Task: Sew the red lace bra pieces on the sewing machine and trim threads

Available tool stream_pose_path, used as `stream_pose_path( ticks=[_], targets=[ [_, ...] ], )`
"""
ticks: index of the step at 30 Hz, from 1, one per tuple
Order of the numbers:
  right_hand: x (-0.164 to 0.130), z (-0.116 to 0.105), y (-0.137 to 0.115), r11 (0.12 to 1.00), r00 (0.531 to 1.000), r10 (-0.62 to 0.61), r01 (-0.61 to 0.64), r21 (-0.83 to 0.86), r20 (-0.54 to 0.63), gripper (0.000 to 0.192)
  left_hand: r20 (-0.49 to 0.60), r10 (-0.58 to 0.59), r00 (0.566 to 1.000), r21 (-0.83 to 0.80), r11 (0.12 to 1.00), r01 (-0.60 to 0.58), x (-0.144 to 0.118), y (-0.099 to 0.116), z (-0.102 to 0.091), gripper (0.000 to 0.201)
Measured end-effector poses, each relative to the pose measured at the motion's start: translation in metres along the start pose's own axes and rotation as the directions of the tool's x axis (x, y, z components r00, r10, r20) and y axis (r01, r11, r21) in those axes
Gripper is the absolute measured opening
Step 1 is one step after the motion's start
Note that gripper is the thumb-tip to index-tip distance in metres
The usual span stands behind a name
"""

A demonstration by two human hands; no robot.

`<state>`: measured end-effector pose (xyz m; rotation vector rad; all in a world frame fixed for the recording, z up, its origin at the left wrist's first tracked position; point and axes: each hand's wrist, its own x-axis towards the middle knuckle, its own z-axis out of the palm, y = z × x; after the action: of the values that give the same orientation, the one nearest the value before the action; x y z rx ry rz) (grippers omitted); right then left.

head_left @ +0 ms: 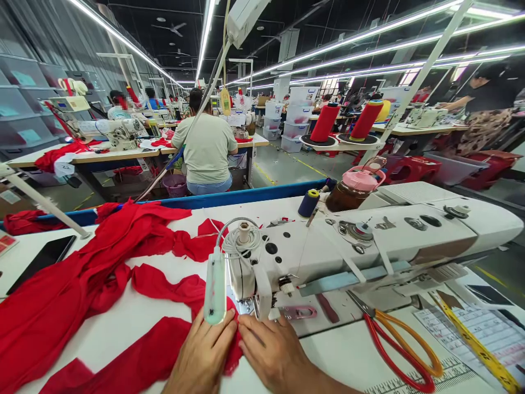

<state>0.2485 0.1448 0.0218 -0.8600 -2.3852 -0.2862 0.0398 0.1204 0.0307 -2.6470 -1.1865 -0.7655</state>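
A white sewing machine point(303, 257) stands before me, its needle area partly hidden behind a small lamp point(215, 287). Red fabric point(233, 355) runs under that end and spreads to the left across the table. My left hand point(205, 353) presses on the cloth just below the lamp, its fingers bent and close together. Close beside it, my right hand point(270, 347) grips the fabric's right edge with curled fingers, near the presser foot. The fingertips of both hands almost meet, and the cloth beneath them is mostly covered.
Scissors point(394, 334), a yellow tape measure point(476, 339) and a written sheet point(463, 328) lie to the right. A dark thread spool point(308, 203) and a pink-lidded jug point(355, 186) stand behind the machine. At left is a black phone point(41, 265). A seated person point(207, 145) works ahead.
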Motion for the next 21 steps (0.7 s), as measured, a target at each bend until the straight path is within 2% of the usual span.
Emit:
stream_pose_path(
  ticks=[4,9,12,16,21],
  targets=[
    [-0.001,0.0,-0.002,0.999,1.0,0.029,-0.029,0.036,-0.009,0.022,0.136,0.045,0.99,-0.014,0.999,-0.044,-0.003,-0.01,-0.002,0.05],
    [-0.001,0.001,-0.004,0.999,0.998,0.042,-0.041,0.015,-0.043,0.024,0.139,-0.003,0.99,0.034,0.999,-0.001,-0.003,-0.014,0.002,0.05],
    [0.0,0.001,-0.005,0.999,0.997,0.049,-0.049,0.003,-0.058,0.024,0.159,-0.04,0.986,-0.024,0.999,0.044,-0.005,-0.017,0.005,0.049],
    [0.0,0.003,-0.003,0.999,0.999,0.043,-0.043,0.008,-0.022,0.021,0.224,-0.046,0.973,-0.091,0.993,0.068,-0.005,-0.025,0.008,0.048],
    [-0.006,0.011,0.001,0.999,0.998,0.045,-0.046,0.014,0.052,0.021,0.13,-0.058,0.99,-0.172,0.982,0.08,0.002,-0.036,0.017,0.042]
  ],
)
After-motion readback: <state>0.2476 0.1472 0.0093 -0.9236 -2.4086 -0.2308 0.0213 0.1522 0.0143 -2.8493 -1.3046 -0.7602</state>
